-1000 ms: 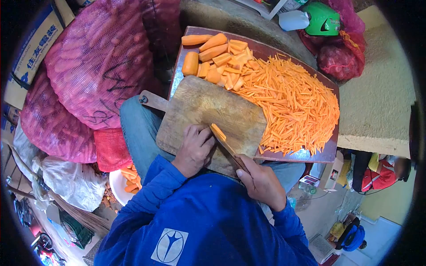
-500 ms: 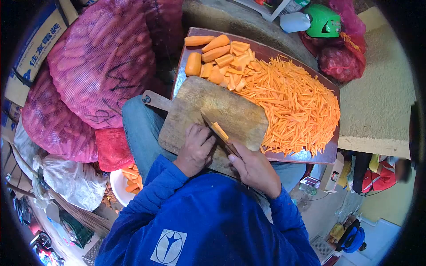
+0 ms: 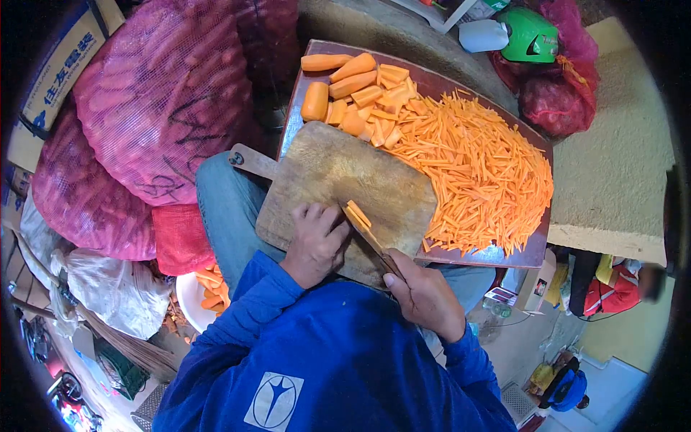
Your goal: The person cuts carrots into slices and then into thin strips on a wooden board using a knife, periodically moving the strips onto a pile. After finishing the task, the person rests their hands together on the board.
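Note:
A worn wooden cutting board [image 3: 309, 158] rests across my lap, against a dark red tray [image 3: 440, 90]. My right hand [image 3: 426, 297] grips a knife [image 3: 374, 245] by its handle, the blade slanting up and left over the board. Cut carrot sticks [image 3: 358, 214] lie at the blade. My left hand [image 3: 317, 241] is at the board's lower middle, fingers curled beside the blade; anything under them is hidden. On the tray are a large heap of carrot strips [image 3: 489, 173] and, at its upper left, whole and chunked carrots [image 3: 353, 66].
Large pink mesh sacks of carrots [image 3: 165, 93] stand at the left. Below them is a white basin [image 3: 191, 302] holding carrot pieces. A concrete ledge [image 3: 612, 158] runs along the right, with a green container [image 3: 529, 36] and a red net bag [image 3: 558, 104] at its upper end.
My right hand and the knife have moved slightly right and down. The carrot sticks at the blade have spread apart a little. My left hand has barely moved.

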A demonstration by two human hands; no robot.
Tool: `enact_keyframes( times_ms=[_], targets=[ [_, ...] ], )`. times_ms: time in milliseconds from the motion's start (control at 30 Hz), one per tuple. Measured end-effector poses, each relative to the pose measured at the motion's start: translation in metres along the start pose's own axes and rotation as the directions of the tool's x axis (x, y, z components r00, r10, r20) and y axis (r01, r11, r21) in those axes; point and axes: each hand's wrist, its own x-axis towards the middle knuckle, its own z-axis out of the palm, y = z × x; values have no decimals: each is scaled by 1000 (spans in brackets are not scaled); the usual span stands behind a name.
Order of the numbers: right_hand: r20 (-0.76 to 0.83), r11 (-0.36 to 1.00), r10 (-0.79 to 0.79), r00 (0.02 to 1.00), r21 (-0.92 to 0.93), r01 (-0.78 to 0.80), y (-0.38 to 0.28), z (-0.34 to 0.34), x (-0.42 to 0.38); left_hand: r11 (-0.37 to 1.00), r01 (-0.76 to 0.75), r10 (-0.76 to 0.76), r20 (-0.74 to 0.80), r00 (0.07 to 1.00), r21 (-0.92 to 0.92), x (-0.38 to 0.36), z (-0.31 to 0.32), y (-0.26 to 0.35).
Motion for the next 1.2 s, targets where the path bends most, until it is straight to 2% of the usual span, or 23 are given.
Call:
enact_keyframes(
  times_ms=[500,800,1000,1200],
  targets=[
    [9,1000,10,1000,7,-10,3,3,-1,1000,19,-20,27,999,23,0,0,0],
    [-2,998,-3,1000,-67,3,3,11,21,999,13,-14,25,1000,50,-1,0,2],
    [-66,996,-74,995,-51,71,8,14,26,1000,10,-10,16,1000,26,-5,4,-4],
    [46,999,-33,998,-3,33,5,0,7,999,21,-22,-23,1000,-35,-6,6,-4]
  ],
)
